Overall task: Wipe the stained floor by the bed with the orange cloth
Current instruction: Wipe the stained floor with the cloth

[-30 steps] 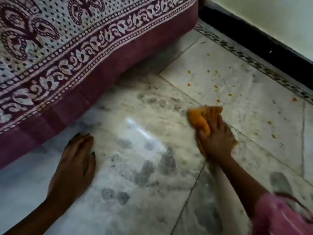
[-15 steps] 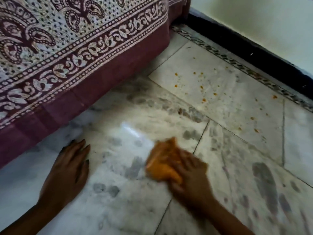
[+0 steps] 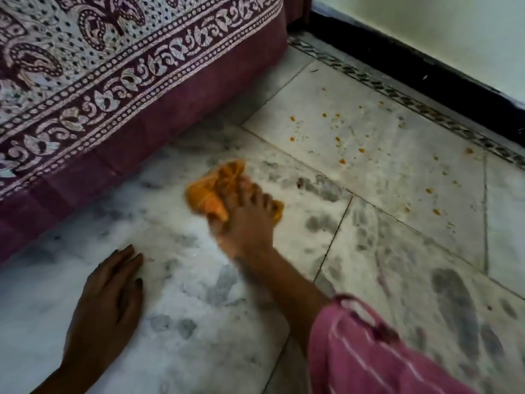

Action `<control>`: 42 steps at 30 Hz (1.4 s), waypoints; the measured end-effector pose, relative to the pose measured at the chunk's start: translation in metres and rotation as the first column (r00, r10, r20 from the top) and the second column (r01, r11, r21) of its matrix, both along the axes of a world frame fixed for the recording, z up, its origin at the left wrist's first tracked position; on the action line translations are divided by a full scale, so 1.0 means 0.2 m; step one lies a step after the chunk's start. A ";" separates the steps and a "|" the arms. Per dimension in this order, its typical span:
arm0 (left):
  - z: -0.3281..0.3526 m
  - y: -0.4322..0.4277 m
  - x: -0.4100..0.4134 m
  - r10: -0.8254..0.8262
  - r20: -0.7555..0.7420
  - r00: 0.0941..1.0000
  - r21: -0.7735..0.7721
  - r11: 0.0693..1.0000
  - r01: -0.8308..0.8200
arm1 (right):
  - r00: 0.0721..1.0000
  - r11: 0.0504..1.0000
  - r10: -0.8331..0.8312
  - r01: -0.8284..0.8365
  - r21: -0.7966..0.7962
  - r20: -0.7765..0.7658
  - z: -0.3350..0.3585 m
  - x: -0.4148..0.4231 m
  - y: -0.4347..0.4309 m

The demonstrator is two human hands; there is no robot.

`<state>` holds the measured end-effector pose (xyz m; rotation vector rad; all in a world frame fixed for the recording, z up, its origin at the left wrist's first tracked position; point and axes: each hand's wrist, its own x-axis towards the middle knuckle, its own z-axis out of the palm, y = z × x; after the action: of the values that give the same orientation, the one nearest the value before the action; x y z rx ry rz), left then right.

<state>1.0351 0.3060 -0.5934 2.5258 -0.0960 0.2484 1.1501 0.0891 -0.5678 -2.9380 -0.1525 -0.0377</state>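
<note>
My right hand (image 3: 244, 223) presses a bunched orange cloth (image 3: 211, 191) flat against the marble floor (image 3: 199, 280), close to the hanging edge of the bed cover. The hand is blurred. Small orange stain spots (image 3: 341, 143) dot the paler tile beyond the cloth, towards the wall. My left hand (image 3: 108, 308) lies palm down on the floor at the lower left, fingers together, holding nothing.
The bed with its maroon and white patterned cover (image 3: 113, 81) fills the upper left and hangs to the floor. A black skirting (image 3: 426, 81) and pale wall run along the upper right. Grey smudges mark the tiles at the right.
My right hand swept the cloth from the stained tile back towards me, then forward and left towards the bed. The left hand stayed planted. The view shifted slightly.
</note>
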 end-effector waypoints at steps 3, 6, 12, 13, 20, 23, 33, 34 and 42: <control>0.02 0.00 0.01 0.045 0.011 0.999 0.007 0.999 -0.045 | 0.951 0.951 0.310 -0.310 -0.018 0.005 0.01 -0.30 -0.12; 0.04 0.04 0.03 0.088 0.008 0.996 0.037 0.995 -0.089 | 0.915 0.911 0.398 -0.403 -0.085 -0.068 0.03 -0.43 -0.55; 0.05 0.07 0.06 0.092 0.022 0.996 0.112 0.989 -0.094 | 0.982 0.966 -0.176 0.160 -0.205 -0.065 0.08 0.12 -0.79; 0.06 0.07 0.07 0.088 0.018 0.996 0.113 0.990 -0.089 | 0.962 0.954 -0.261 0.246 -0.171 -0.075 0.08 0.26 -0.67; 0.06 0.08 0.06 0.069 -0.022 0.997 0.040 0.997 -0.068 | 0.998 0.998 0.045 -0.047 -0.053 -0.038 0.01 0.25 0.34; 0.07 0.10 0.05 0.112 -0.045 0.993 -0.025 0.993 -0.113 | 0.958 0.958 0.286 -0.286 -0.002 0.005 0.03 -0.12 0.29; 0.05 0.09 0.05 0.111 -0.075 0.991 -0.011 0.994 -0.113 | 0.994 0.980 -0.091 0.078 -0.183 -0.061 0.06 0.15 -0.48; 0.05 0.09 0.05 0.109 -0.086 0.990 0.009 0.994 -0.109 | 0.980 0.971 -0.183 0.167 -0.168 -0.083 0.05 0.27 -0.39; 0.08 0.10 0.04 0.150 -0.055 0.987 -0.122 0.980 -0.156 | 0.983 0.982 0.168 -0.174 -0.072 -0.079 0.04 0.10 0.51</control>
<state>1.0434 0.3250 -0.5782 2.4137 0.1287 0.2495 1.1708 0.1902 -0.5605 -2.9873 -0.4036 0.1034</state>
